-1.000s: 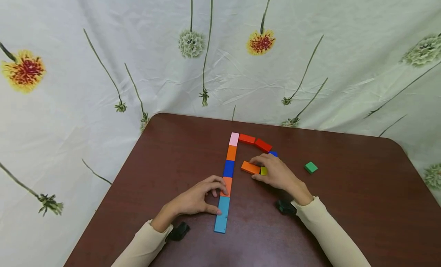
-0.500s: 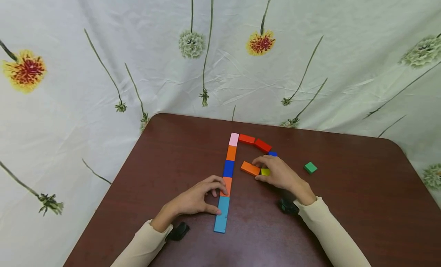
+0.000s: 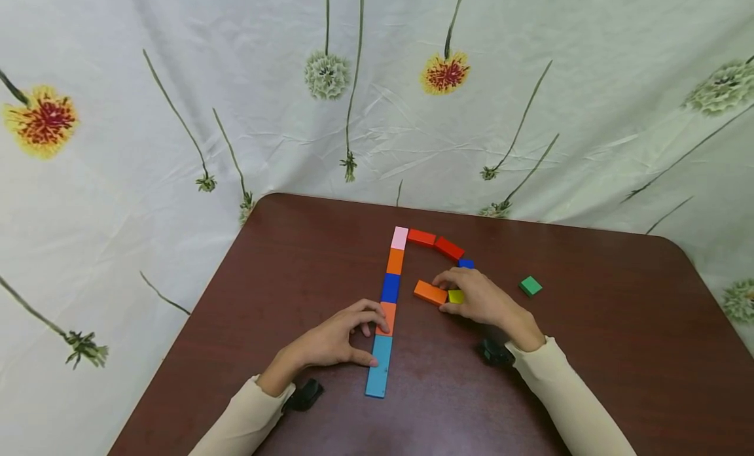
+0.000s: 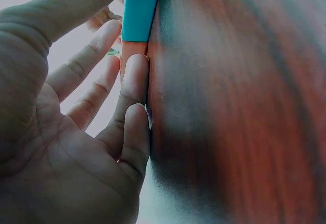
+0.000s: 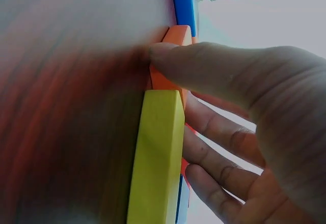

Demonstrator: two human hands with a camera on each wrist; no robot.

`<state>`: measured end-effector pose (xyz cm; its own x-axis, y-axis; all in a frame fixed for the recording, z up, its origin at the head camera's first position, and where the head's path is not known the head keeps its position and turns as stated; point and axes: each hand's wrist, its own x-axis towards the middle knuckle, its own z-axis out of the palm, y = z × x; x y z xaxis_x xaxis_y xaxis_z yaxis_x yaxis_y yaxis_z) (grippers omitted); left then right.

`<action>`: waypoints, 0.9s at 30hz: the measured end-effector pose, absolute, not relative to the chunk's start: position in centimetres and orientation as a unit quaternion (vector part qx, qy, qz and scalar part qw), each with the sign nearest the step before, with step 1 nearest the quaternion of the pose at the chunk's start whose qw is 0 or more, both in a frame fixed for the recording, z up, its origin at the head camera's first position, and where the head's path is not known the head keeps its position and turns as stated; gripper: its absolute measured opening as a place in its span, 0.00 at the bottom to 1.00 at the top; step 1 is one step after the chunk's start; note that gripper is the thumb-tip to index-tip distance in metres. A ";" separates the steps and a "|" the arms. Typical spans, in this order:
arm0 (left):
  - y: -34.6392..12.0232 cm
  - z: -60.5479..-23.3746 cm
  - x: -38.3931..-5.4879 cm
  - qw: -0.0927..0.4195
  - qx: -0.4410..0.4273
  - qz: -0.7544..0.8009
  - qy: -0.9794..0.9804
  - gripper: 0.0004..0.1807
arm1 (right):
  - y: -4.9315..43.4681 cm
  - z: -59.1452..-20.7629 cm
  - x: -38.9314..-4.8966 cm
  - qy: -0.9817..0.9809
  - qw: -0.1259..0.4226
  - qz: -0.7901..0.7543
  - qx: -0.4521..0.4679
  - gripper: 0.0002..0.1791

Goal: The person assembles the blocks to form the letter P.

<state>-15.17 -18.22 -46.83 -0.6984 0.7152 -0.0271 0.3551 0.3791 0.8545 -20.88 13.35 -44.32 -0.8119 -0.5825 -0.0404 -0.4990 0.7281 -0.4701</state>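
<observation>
My right hand [image 3: 485,302] pinches a loose orange block [image 3: 428,291] at its right end, thumb on the near side and fingers on the far side. A yellow block [image 5: 155,158] lies against that end, partly under the hand in the head view. My left hand [image 3: 330,338] rests at a straight row of blocks: its fingertips touch a salmon block [image 3: 389,310], and its thumb lies on the edge of a light-blue block [image 3: 379,379]. Further up the row come a dark blue block [image 3: 391,288], an orange one and a pink block [image 3: 400,237].
Two red blocks [image 3: 449,248] curve right from the pink one, followed by a blue block [image 3: 466,263] partly behind the right hand. A green block [image 3: 531,286] lies apart on the right. The brown table [image 3: 294,260] ends at a flowered cloth [image 3: 247,63].
The right hand has shifted slightly right and nearer the person. The orange block has slid a little the same way, towards the near side. The left hand has kept its place.
</observation>
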 end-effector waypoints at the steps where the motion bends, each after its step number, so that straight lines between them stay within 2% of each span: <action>1: -18.2 -46.8 -15.2 0.201 0.331 0.447 0.806 0.23 | 13.4 -44.3 -20.9 0.924 0.095 -0.226 -0.294 0.23; 27: -18.2 -46.7 -15.2 0.201 0.326 0.443 0.811 0.24 | 15.0 -43.3 -21.2 0.908 0.135 -0.251 -0.306 0.29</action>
<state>-15.17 -18.16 -46.69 -0.7064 0.7068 -0.0376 0.3506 0.3956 0.8489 -21.16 14.96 -43.35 -0.7756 -0.6244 -0.0922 -0.4888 0.6867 -0.5381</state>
